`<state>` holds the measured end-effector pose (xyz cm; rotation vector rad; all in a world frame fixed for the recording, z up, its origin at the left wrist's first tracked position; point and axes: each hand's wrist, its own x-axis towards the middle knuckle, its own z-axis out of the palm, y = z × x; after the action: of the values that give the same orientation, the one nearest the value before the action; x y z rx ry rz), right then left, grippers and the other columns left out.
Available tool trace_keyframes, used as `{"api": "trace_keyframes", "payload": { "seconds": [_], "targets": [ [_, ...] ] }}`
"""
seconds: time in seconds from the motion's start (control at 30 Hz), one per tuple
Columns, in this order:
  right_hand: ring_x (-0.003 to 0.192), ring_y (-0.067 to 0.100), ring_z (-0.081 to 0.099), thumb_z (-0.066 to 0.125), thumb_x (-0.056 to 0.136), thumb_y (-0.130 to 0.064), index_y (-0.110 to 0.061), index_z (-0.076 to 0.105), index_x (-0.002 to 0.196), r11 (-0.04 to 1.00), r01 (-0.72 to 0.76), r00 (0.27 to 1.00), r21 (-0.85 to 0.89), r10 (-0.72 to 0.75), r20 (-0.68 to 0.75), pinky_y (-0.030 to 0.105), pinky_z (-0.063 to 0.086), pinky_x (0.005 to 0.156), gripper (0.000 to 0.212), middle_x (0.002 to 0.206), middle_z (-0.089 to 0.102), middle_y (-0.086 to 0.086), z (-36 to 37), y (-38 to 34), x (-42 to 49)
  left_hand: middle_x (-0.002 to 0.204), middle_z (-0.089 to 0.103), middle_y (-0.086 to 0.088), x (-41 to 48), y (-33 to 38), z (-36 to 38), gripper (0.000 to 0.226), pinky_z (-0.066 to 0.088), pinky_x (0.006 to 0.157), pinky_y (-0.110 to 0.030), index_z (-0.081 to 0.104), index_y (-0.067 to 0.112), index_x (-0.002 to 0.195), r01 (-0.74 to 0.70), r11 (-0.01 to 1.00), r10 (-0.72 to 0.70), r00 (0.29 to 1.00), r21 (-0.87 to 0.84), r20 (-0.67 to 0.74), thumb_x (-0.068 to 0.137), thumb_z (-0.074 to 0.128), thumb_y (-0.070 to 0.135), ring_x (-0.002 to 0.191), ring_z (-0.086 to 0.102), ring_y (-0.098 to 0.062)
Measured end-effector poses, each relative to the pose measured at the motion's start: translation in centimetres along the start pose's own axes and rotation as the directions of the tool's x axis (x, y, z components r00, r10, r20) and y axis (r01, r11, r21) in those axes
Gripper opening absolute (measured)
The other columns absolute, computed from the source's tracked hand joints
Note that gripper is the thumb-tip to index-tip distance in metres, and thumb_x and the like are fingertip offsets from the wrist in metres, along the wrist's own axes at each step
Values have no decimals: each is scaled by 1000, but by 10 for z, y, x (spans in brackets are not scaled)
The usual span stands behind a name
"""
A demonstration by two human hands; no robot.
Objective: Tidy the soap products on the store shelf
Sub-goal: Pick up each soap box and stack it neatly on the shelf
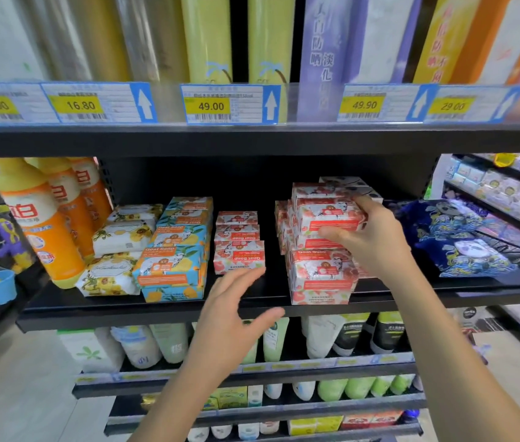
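Right hand clamps a red soap box, thumb under, fingers over the far end, atop the tall red stack below it. Left hand open, empty, fingertips just short of the small red boxes, blue boxes left of that. Boxes look light, stiff, slick-wrapped; grip the short ends, corners may crush

red soap box: "Goat Soap" | price tag: 49.00 | price tag: 16.80
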<state>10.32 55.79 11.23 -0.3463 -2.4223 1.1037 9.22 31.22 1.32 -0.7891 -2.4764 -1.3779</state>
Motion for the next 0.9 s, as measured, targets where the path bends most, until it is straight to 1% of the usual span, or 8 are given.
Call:
{"api": "trace_keyframes", "payload": {
  "seconds": [0.13, 0.27, 0.33, 0.5, 0.63, 0.77, 0.83, 0.9],
  "targets": [
    [88, -5, 62, 91, 73, -32, -23, 55, 135, 995, 54, 993, 80, -45, -108, 25, 53, 86, 72, 98, 59, -27, 0, 6, -4, 138, 43, 25, 23, 21, 17, 86, 37, 109, -20, 37, 38, 154, 48, 999, -47, 996, -14, 80, 81, 80, 53, 125, 42, 8],
    [99, -7, 60, 92, 69, -40, -29, 53, 136, 985, 90, 977, 149, -59, -204, 14, 46, 82, 78, 119, 63, -12, -7, 18, -15, 139, 41, 20, 40, 27, 35, 96, 40, 114, -31, 32, 34, 158, 99, 995, -98, 988, -1, 123, 79, 82, 54, 129, 43, -2],
    [106, -3, 60, 93, 68, -42, -34, 53, 131, 982, 91, 974, 167, -54, -219, 18, 48, 88, 75, 125, 63, -10, -12, 25, -19, 137, 43, 18, 45, 26, 42, 97, 41, 114, -36, 34, 32, 158, 102, 995, -104, 987, 19, 127, 78, 82, 56, 128, 44, -6],
    [120, 11, 60, 92, 67, -46, -32, 51, 138, 977, 65, 969, 203, -13, -248, 42, 53, 104, 84, 133, 61, -7, -21, 40, -31, 136, 49, 14, 50, 27, 52, 90, 46, 108, -39, 43, 27, 155, 118, 992, -119, 992, 33, 29, 79, 81, 57, 124, 49, -9],
    [116, 9, 61, 93, 69, -39, -39, 48, 128, 966, 69, 966, 248, -3, -257, 43, 54, 102, 74, 129, 63, -6, -23, 43, -38, 133, 52, 14, 44, 29, 56, 86, 46, 106, -32, 45, 30, 153, 100, 994, -99, 995, 33, -10, 79, 79, 57, 121, 51, -7],
    [115, 6, 61, 93, 68, -40, -36, 50, 129, 959, 57, 968, 277, 15, -252, 40, 54, 102, 75, 128, 64, -10, -25, 49, -42, 121, 55, 20, 43, 32, 56, 75, 46, 98, -24, 54, 34, 141, 112, 993, -114, 992, -44, -45, 76, 84, 53, 109, 50, 6],
    [116, 7, 62, 94, 66, -41, -31, 52, 134, 961, 51, 967, 272, 21, -255, 42, 54, 102, 80, 128, 64, -10, -25, 51, -44, 118, 58, 21, 41, 33, 54, 70, 48, 97, -23, 57, 34, 135, 118, 988, -123, 991, -97, -49, 73, 88, 50, 109, 53, 6],
    [116, 6, 62, 95, 65, -42, -35, 53, 131, 962, 54, 966, 266, 18, -259, 41, 53, 102, 78, 128, 64, -10, -25, 51, -46, 115, 59, 21, 38, 35, 50, 65, 48, 95, -21, 59, 37, 127, 111, 984, -119, 992, -137, -51, 71, 90, 47, 108, 55, 3]
  ]
}}
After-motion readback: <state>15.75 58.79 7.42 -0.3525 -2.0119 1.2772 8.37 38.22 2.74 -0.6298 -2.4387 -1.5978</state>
